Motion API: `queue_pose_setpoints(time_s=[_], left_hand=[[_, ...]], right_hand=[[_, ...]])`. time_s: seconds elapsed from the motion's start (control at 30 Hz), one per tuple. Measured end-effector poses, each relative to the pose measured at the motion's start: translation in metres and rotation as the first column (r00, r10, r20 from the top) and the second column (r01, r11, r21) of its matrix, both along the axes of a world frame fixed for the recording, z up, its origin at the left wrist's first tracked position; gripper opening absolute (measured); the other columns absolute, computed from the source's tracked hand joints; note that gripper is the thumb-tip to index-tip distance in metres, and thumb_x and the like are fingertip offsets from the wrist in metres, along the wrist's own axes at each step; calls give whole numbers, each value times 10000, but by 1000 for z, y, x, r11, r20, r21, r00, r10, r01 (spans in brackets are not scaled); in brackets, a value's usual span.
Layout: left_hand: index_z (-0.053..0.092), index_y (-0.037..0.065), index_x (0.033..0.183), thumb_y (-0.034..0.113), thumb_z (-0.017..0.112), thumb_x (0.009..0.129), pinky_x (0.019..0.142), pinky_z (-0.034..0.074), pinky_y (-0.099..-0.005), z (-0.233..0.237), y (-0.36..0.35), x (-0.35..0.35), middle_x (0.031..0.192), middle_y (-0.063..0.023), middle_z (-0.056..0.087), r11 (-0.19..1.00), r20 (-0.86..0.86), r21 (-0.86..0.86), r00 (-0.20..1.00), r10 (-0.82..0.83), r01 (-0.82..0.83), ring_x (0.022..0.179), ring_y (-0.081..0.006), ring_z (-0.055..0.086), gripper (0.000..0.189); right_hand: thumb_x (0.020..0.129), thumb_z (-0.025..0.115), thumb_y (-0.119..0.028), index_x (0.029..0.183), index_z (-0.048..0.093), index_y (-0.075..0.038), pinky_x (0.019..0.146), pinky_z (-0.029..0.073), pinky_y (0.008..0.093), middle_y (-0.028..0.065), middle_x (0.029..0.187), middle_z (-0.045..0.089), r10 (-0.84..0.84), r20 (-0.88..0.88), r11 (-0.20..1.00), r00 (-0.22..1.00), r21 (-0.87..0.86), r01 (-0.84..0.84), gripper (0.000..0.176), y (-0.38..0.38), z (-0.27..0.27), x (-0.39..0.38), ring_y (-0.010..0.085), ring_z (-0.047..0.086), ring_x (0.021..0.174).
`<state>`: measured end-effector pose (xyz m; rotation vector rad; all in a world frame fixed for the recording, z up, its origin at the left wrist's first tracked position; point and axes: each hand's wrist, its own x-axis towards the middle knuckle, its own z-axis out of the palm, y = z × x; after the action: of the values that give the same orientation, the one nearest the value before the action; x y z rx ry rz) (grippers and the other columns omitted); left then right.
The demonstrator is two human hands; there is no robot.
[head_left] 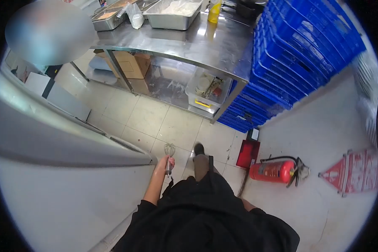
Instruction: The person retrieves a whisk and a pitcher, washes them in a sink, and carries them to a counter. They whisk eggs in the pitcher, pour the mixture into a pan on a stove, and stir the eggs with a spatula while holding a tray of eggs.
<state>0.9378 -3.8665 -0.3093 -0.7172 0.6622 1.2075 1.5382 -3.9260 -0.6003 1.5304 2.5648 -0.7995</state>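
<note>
My left hand (170,161) is closed around the handle of a wire whisk (169,149), whose wire loops point forward, away from my body. It hangs low over the tiled floor, beside the large white appliance (71,185) on the left. My right hand is hidden; only a bit of the right arm shows past the black clothing. One dark shoe (199,148) is visible on the floor ahead of me.
A steel table (164,44) crosses ahead, bearing metal trays and a yellow bottle (214,11). On its lower shelf are a cardboard box (132,65) and a plastic bin (206,90). Blue crates (298,46) are stacked at right, near a fire extinguisher (273,171).
</note>
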Motion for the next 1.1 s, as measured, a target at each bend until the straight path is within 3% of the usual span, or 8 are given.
queue_pose_setpoints(time_s=[0.03,0.1,0.27,0.33,0.53,0.67,0.93,1.1], left_hand=[[369,56,634,210,397,792,387,379,-213,-4,12,-19,512,5,381,979,305,-39,930,204,-202,414,-78,397,221],[359,63,632,209,391,786,389,373,-209,-7,41,-60,510,7,375,951,235,-50,922,308,-305,408,-77,388,215],[341,80,623,237,347,791,423,367,-212,10,86,-154,521,11,371,847,-66,-57,849,525,-529,417,-85,369,230],[358,74,666,249,363,803,443,373,-220,38,96,-192,555,4,392,794,-108,-47,793,599,-606,451,-92,384,222],[406,84,851,281,404,827,461,385,-233,108,104,-315,617,-6,433,846,-668,10,626,402,-532,499,-109,422,199],[411,91,843,253,436,823,462,390,-217,84,98,-440,634,-17,457,818,-870,-83,441,219,-569,486,-98,440,166],[405,88,841,238,445,825,459,383,-213,130,110,-734,657,-21,463,810,-926,-3,308,219,-587,508,-97,454,156],[403,95,828,238,453,819,461,385,-218,115,125,-935,655,-2,461,810,-841,-18,447,304,-586,506,-86,454,151]], right_hand=[[803,399,-348,948,509,-21,692,417,385,151,1036,516,-353,320,653,879,-588,476,374,-3,78,-10,255,526,849],[805,394,-344,958,501,-20,689,416,384,158,1035,514,-500,436,401,749,-650,646,373,59,129,-73,257,523,846],[811,383,-332,981,483,-18,681,413,384,173,1033,507,-655,446,142,611,-721,678,371,268,159,-234,262,517,837],[813,378,-328,991,475,-17,678,412,383,180,1032,505,-649,444,128,618,-737,664,371,348,168,-314,264,515,833],[815,374,-317,995,465,-17,670,411,379,185,1017,502,-491,394,294,777,-765,573,362,497,189,-577,266,511,822],[812,378,-311,981,466,-18,666,411,373,181,999,504,-383,328,369,863,-803,469,350,522,170,-761,264,511,815],[806,386,-300,954,468,-20,658,412,363,171,963,507,-216,277,446,937,-825,346,327,507,194,-1069,260,511,800],[803,391,-293,937,470,-22,653,412,356,165,941,509,-188,277,460,942,-823,334,312,495,194,-1241,257,511,791]])
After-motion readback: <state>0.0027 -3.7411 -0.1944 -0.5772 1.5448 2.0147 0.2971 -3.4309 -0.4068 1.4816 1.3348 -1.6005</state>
